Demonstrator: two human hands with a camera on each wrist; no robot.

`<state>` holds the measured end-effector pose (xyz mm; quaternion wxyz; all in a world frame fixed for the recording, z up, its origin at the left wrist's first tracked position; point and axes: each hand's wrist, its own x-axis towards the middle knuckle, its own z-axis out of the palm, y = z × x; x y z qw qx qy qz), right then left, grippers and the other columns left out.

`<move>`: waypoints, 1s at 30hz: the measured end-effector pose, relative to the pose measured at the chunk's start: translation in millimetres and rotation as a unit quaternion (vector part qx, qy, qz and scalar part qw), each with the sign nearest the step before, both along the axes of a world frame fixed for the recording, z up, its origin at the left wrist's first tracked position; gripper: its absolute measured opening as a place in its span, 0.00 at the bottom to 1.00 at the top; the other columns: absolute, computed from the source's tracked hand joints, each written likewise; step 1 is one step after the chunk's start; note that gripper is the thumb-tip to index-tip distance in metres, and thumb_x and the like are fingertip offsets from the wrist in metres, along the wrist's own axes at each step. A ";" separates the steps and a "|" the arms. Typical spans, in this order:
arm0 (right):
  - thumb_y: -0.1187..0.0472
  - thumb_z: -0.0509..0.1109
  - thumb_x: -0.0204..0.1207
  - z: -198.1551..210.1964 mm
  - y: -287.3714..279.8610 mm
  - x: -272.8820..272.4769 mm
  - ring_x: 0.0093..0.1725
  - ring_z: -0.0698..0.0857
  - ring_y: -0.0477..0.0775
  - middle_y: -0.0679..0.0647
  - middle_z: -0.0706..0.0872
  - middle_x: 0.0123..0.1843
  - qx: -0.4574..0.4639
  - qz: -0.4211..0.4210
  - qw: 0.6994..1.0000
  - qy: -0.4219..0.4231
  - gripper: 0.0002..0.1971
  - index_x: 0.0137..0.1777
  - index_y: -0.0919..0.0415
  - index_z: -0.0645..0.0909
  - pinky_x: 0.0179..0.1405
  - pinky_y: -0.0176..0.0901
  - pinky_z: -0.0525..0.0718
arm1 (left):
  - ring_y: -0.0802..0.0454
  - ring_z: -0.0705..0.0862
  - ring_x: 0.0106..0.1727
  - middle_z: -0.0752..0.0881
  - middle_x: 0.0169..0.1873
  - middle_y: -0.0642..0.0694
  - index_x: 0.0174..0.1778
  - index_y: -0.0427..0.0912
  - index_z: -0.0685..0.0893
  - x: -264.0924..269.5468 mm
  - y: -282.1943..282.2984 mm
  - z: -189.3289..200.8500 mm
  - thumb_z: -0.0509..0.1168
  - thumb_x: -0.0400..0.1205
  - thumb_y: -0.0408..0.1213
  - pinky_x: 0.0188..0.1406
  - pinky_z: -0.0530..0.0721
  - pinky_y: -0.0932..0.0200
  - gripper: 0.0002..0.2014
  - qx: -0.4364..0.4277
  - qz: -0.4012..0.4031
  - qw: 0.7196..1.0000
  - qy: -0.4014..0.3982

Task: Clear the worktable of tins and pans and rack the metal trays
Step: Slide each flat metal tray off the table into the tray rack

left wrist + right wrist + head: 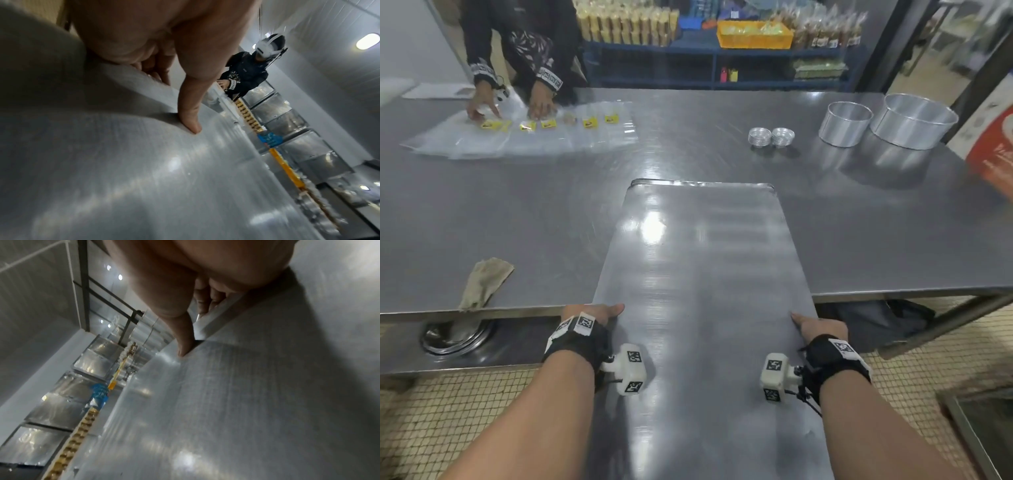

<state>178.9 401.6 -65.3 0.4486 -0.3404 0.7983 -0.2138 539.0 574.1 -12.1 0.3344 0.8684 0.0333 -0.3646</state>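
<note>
A long flat metal tray (702, 274) sticks out over the near edge of the steel worktable (517, 212), its far end over the tabletop. My left hand (599, 313) grips the tray's left edge, thumb on top and fingers curled underneath; the tray (144, 162) fills the left wrist view. My right hand (816, 325) grips the right edge the same way, its thumb lying on the tray (246, 402). At the far right of the table stand two round cake tins (846, 124) (914, 120) and two small stacks of foil cups (771, 136).
A crumpled cloth (484, 282) lies near the table's front left edge. Another person (517, 51) handles yellow packets on clear plastic sheets (524, 133) at the far left. A round pan (457, 337) sits on the lower shelf. Blue shelving (715, 65) stands behind.
</note>
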 end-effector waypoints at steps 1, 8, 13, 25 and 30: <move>0.45 0.89 0.52 15.5 7.9 0.7 0.43 0.88 0.62 0.64 0.89 0.48 0.004 -0.016 1.000 -0.002 0.42 0.60 0.74 0.83 0.50 0.52 0.89 | 0.37 0.85 0.50 0.87 0.57 0.34 0.61 0.31 0.83 -2.1 -1.6 6.7 0.85 0.67 0.43 0.56 0.83 0.48 0.32 -0.004 -0.010 1.000 -0.002; 0.58 0.82 0.72 76.1 48.2 -43.2 0.51 0.83 0.64 0.67 0.85 0.61 -0.029 -0.089 0.996 -0.011 0.30 0.67 0.77 0.78 0.48 0.47 0.78 | 0.39 0.90 0.45 0.91 0.45 0.38 0.46 0.34 0.84 -36.7 -32.2 34.6 0.80 0.70 0.46 0.52 0.90 0.47 0.20 -0.012 -0.118 0.991 -0.056; 0.56 0.84 0.68 101.2 68.9 -95.3 0.52 0.84 0.62 0.67 0.86 0.62 -0.037 -0.150 0.988 0.018 0.31 0.65 0.76 0.80 0.50 0.48 0.82 | 0.37 0.88 0.42 0.88 0.37 0.34 0.35 0.29 0.81 -90.2 -60.9 74.4 0.83 0.69 0.37 0.50 0.89 0.43 0.19 -0.051 -0.162 0.985 -0.027; 0.57 0.83 0.68 177.0 124.0 -263.2 0.46 0.88 0.64 0.64 0.86 0.49 -0.087 -0.330 0.939 0.047 0.24 0.59 0.71 0.82 0.44 0.51 0.84 | 0.34 0.91 0.47 0.90 0.45 0.33 0.49 0.30 0.85 -267.7 -158.0 120.1 0.85 0.57 0.42 0.52 0.90 0.36 0.30 -0.145 -0.349 0.926 -0.016; 0.57 0.81 0.68 205.8 156.4 -327.9 0.45 0.86 0.62 0.60 0.85 0.48 -0.074 -0.382 0.919 0.067 0.19 0.51 0.71 0.83 0.41 0.49 0.83 | 0.43 0.86 0.45 0.88 0.51 0.37 0.55 0.31 0.85 -355.5 -166.5 162.3 0.82 0.69 0.41 0.44 0.82 0.54 0.24 -0.186 -0.449 0.873 -0.034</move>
